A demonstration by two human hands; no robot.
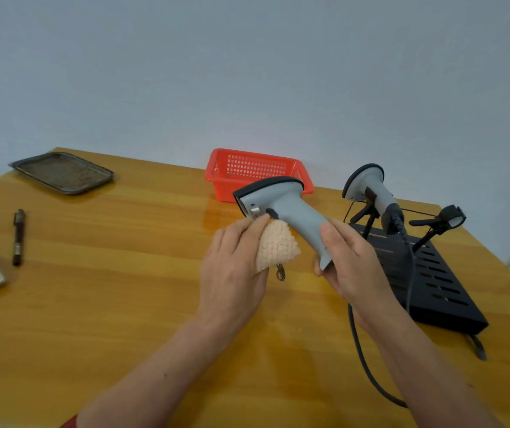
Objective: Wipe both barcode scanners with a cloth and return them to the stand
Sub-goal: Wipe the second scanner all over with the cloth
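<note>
Head view: right hand [352, 267] is curled round the lower handle of the scanner [281, 208], thumb on the near face; the butt end and the fingers behind it are hidden. Left hand [232, 273] clutches the cloth [278, 245] and presses it to the scanner just under the head, by the trigger; the palm covers part of the cloth. The scanner is held above the table [124, 304], between the hands. Its long axis slants from the right hand up and left, and the head's front faces left. A cable [364, 359] emerges below the right wrist; which scanner it serves cannot be told. The second scanner [371, 193] sits in the stand [432, 273] at right, head up. A basket [247, 171] stands behind.
</note>
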